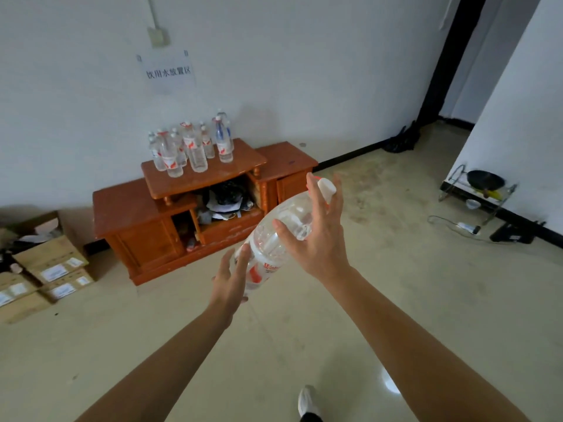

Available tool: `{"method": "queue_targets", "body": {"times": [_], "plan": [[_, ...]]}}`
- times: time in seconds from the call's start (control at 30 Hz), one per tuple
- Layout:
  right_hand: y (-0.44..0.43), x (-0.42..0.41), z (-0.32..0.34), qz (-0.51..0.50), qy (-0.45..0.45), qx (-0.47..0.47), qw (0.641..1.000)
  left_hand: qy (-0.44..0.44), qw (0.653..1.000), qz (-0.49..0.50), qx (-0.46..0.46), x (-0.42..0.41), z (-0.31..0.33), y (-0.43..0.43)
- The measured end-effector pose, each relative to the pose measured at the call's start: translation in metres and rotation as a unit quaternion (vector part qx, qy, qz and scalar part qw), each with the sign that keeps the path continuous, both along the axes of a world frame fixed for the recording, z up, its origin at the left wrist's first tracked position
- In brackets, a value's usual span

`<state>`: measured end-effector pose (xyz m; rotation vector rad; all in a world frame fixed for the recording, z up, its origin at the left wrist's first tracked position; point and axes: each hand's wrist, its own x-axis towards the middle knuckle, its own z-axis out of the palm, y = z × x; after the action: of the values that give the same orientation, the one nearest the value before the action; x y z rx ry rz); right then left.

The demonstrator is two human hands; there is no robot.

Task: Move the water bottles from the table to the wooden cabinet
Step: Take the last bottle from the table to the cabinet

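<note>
I hold a clear water bottle (274, 239) with a white cap and a red-and-white label, tilted in the air with the cap up and to the right. My left hand (228, 280) cups its base from the left. My right hand (316, 229) grips its upper body, thumb across the front and fingers reaching past the neck. Beyond my hands, against the wall, stands the wooden cabinet (131, 208). Several more water bottles (189, 147) stand upright on its raised top shelf. Its middle compartment is open and stuffed with clutter.
Stacked cardboard boxes (45, 269) sit on the floor left of the cabinet. At the right wall are a metal rack with a black pan (481, 187), a power strip with its cable (466, 228) and a black object (515, 236). My shoe (307, 402) shows below.
</note>
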<state>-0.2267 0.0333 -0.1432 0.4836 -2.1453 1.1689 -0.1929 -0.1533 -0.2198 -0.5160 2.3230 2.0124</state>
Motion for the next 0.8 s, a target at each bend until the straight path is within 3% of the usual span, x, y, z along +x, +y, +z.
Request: {"method": "queue_targets", "body": {"times": [0.37, 0.6, 0.8], "plan": [[-0.049, -0.310, -0.011, 0.051, -0.014, -0.010, 0.999, -0.037, 0.997, 0.073, -0.015, -0.289, -0.002, -0.045], [-0.127, -0.468, -0.017, 0.114, -0.026, -0.022, 0.993, -0.047, 0.992, 0.116, -0.010, -0.437, -0.011, -0.123], [-0.200, -0.600, -0.052, 0.093, -0.037, -0.034, 0.994, -0.059, 0.993, 0.100, 0.001, -0.581, -0.047, -0.197]]}}
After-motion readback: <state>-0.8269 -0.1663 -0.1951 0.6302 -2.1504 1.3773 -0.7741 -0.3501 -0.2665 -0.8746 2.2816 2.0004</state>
